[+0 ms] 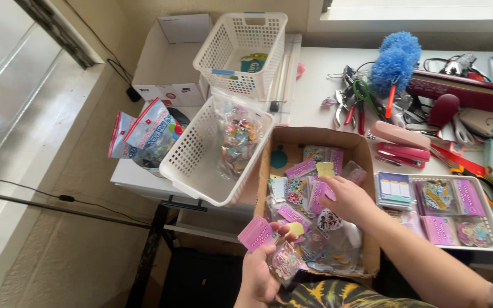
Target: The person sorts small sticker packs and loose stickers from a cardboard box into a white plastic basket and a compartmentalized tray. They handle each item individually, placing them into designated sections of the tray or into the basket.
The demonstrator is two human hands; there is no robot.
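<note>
My left hand (261, 272) is near the bottom centre, closed on a small clear sticker packet (285, 261) with a pink header card (257, 232). My right hand (346, 198) reaches into an open cardboard box (315, 137) full of small sticker packets; its fingers pinch one packet with a yellow piece (325, 169) near the top of the pile. The two hands are apart, the left one at the box's near left corner.
A white plastic basket (192, 162) holding a clear bag of stickers sits left of the box. Behind it are a second white basket (241, 54) and a white carton (169, 57). A white tray (489, 214) of packets, pink staplers (400, 142), scissors and a blue duster (395, 60) lie right.
</note>
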